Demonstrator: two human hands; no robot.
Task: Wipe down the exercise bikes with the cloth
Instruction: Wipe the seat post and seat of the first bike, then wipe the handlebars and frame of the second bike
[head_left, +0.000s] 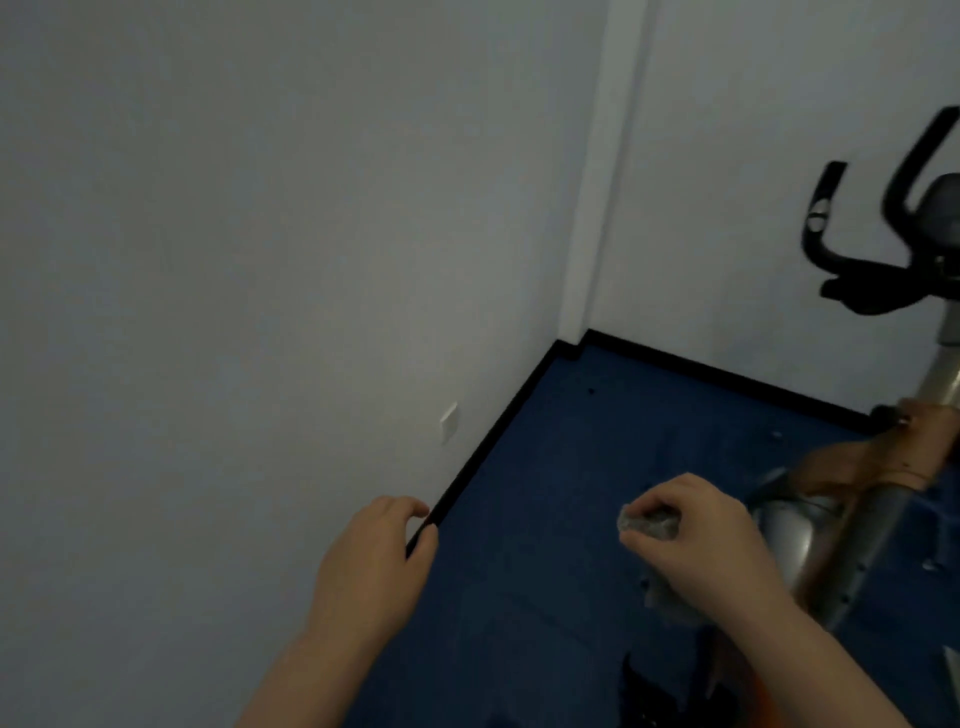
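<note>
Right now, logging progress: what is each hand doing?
Left hand: open, loosely curled, holding nothing.
Right hand: gripping the cloth.

- cloth (649, 522): grey, bunched up, pinched in right hand (696, 540)
- exercise bike (852, 499): silver-orange frame, black handlebars, upright at right edge, partly cropped

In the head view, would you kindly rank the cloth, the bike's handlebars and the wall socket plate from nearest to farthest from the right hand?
1. Cloth: gripped in the right hand.
2. Wall socket plate: left, low on the wall.
3. Handlebars: upper right.
</note>
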